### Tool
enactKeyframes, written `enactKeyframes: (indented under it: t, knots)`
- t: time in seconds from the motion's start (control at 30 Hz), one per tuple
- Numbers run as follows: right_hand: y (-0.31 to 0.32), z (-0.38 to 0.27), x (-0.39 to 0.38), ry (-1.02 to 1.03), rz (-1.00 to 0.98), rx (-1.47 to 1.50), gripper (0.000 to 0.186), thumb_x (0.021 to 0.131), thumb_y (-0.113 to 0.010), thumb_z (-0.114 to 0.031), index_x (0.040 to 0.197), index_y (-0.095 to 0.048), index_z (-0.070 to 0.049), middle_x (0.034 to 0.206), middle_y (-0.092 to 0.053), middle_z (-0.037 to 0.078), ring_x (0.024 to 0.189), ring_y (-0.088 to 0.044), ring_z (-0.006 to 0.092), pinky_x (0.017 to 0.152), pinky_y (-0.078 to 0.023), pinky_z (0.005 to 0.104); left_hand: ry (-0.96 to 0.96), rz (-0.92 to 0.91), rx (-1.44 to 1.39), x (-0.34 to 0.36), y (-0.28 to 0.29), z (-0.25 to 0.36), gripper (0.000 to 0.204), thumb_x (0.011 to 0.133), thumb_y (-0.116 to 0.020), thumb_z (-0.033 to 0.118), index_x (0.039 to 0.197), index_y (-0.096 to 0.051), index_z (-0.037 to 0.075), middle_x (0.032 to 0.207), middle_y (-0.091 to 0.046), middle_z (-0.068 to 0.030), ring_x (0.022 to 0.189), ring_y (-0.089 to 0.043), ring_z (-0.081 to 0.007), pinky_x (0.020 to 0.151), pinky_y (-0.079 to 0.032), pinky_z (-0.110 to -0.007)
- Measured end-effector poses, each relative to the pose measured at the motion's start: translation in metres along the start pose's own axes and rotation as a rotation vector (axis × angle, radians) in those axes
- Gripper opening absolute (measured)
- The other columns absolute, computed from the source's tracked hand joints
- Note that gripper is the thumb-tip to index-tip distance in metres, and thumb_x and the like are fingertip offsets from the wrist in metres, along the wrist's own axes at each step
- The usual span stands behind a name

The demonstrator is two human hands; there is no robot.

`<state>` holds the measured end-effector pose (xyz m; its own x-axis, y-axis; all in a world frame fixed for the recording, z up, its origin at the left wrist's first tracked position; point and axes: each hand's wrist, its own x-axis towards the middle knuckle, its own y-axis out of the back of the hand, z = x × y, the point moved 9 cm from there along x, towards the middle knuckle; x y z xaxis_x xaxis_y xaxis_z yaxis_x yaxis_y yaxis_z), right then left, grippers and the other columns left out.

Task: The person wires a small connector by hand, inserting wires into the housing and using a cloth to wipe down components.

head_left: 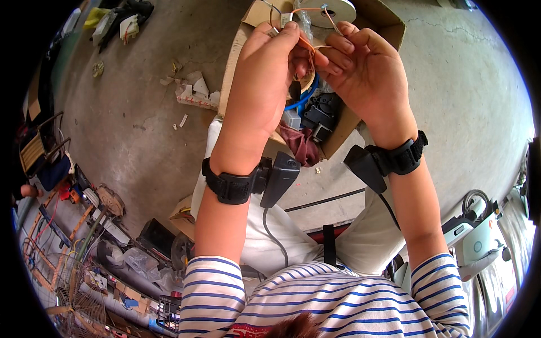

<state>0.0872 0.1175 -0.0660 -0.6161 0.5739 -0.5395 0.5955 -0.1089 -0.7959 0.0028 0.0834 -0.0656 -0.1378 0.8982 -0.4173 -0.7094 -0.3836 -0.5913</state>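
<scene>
Both my hands are raised over an open cardboard box (389,21), fingers close together. My left hand (269,73) is closed on thin orange wire (307,9), its thumb lying along the index finger. My right hand (372,70) pinches another stretch of the wire between thumb and fingertips. Between the two hands the wire makes a loop at the top, with a small light-blue piece (324,7) on it. Curled fingers hide the wire's ends. Behind the hands stands a white round reel (341,10).
Inside the box lie black parts (322,112), a blue cable (309,97) and a maroon cloth (301,146). Torn cardboard scraps (194,90) litter the floor to its left. Tools and wires clutter the lower left, with a wire-caged fan (79,307). A white-grey appliance (478,243) stands at right.
</scene>
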Motion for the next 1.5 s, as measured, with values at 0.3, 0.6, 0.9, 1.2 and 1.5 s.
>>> enactKeyframes:
  t: [0.3, 0.6, 0.9, 1.2, 1.5]
  knots:
    - [-0.014, -0.013, -0.012, 0.341, -0.031, -0.873, 0.016, 0.083, -0.053, -0.006, 0.098, -0.053, -0.003, 0.080, -0.055, -0.002, 0.069, -0.045, 0.0031, 0.065, -0.037, 0.0178, -0.067, 0.147, 0.154, -0.001, 0.005, 0.007, 0.014, 0.089, -0.049, 0.014, 0.095, -0.051, 0.002, 0.084, -0.058, -0.0067, 0.076, -0.057, -0.0154, 0.069, -0.043, -0.028]
    - [-0.012, -0.015, -0.013, 0.438, 0.041, -1.025, 0.010, 0.085, -0.052, -0.003, 0.095, -0.054, 0.001, 0.088, -0.058, 0.002, 0.080, -0.055, 0.0064, 0.075, -0.045, 0.0202, -0.072, 0.159, 0.315, -0.002, -0.002, 0.008, 0.018, 0.089, -0.047, 0.014, 0.101, -0.049, 0.000, 0.092, -0.059, -0.0080, 0.084, -0.059, -0.0159, 0.077, -0.047, -0.028]
    - [-0.002, -0.015, -0.007, 0.399, 0.045, -0.808, 0.013, 0.086, -0.049, -0.003, 0.099, -0.050, -0.001, 0.093, -0.056, 0.003, 0.084, -0.055, 0.0063, 0.075, -0.044, 0.0203, -0.106, 0.071, 0.336, -0.001, -0.003, 0.004, 0.025, 0.087, -0.046, 0.006, 0.110, -0.047, -0.005, 0.093, -0.062, -0.0142, 0.077, -0.062, -0.0152, 0.069, -0.049, -0.024]
    - [-0.007, -0.018, -0.011, 0.393, 0.062, -0.907, 0.020, 0.088, -0.050, -0.013, 0.106, -0.052, -0.004, 0.091, -0.055, -0.003, 0.080, -0.049, 0.0026, 0.066, -0.037, 0.0163, -0.144, 0.105, 0.401, 0.000, -0.001, 0.010, 0.026, 0.085, -0.051, 0.006, 0.109, -0.051, -0.004, 0.091, -0.064, -0.0113, 0.076, -0.060, -0.0105, 0.065, -0.049, -0.021]
    - [-0.010, -0.015, -0.010, 0.370, 0.064, -0.812, 0.016, 0.088, -0.049, -0.015, 0.098, -0.053, -0.003, 0.080, -0.053, -0.002, 0.066, -0.042, 0.0037, 0.062, -0.035, 0.0182, -0.206, 0.104, 0.454, -0.003, -0.005, 0.020, 0.029, 0.083, -0.056, 0.004, 0.109, -0.049, -0.004, 0.090, -0.064, -0.0104, 0.077, -0.060, -0.0104, 0.069, -0.046, -0.019]
